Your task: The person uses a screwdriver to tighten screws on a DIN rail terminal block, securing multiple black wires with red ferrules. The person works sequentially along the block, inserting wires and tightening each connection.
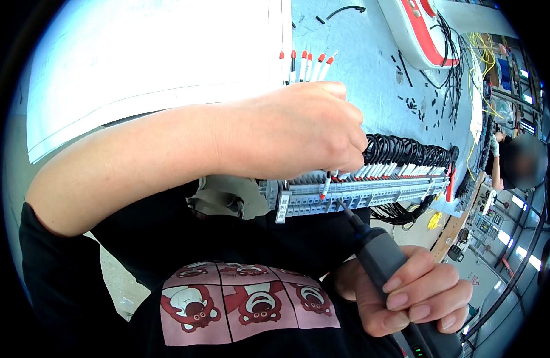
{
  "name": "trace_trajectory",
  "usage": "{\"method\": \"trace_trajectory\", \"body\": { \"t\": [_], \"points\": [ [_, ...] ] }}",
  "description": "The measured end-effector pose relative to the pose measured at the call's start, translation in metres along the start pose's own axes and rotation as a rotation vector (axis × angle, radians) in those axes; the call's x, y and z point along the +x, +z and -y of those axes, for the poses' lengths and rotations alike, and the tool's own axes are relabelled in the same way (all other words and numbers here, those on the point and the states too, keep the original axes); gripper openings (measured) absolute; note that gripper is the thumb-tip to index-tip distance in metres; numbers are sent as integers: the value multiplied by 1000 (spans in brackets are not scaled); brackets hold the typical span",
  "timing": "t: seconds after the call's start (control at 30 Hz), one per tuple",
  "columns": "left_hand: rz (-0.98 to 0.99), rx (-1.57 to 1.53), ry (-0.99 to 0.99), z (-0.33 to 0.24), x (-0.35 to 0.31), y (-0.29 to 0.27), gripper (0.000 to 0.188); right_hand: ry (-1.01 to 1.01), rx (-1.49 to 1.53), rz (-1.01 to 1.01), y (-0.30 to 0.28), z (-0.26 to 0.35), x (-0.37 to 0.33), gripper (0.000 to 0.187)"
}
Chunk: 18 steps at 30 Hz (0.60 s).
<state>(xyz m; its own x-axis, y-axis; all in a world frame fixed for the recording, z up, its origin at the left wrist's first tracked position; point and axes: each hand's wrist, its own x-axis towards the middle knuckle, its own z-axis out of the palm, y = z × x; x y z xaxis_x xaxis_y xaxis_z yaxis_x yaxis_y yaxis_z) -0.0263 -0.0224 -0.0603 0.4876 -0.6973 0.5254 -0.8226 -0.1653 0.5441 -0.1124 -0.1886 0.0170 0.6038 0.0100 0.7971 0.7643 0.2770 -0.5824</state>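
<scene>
Our right hand (415,292) clasps a dark-grey, boxy power screwdriver (379,258) at four o'clock, likely rigid, best held mid-body; at three, our left hand (322,131) pinches a thin, white-sleeved, red-tipped wire (326,186), probably bendy, over the grey plastic terminal strip (373,194).

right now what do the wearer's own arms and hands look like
The left hand and right hand wear no gloves; no rings or watch show. A black sleeve ends near the left elbow, leaving that forearm bare. The right sleeve cannot be made out.
</scene>
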Motion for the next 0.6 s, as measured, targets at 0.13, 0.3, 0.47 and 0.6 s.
{"method": "trace_trajectory", "body": {
  "t": [0.13,0.3,0.47,0.6],
  "points": [
    [4,12,34,2,2,1,9,-11,-6,14,1,0,2,43],
    [27,-37,47,2,0,-5,8,-49,15,-62,2,-3,4,53],
    [52,-79,-4,0,-2,-7,7,-77,88,-109,4,-1,6,45],
    [1,-106,-15,1,-2,-5,8,-126,222,-14,-1,-18,12,38]
  ]
}}
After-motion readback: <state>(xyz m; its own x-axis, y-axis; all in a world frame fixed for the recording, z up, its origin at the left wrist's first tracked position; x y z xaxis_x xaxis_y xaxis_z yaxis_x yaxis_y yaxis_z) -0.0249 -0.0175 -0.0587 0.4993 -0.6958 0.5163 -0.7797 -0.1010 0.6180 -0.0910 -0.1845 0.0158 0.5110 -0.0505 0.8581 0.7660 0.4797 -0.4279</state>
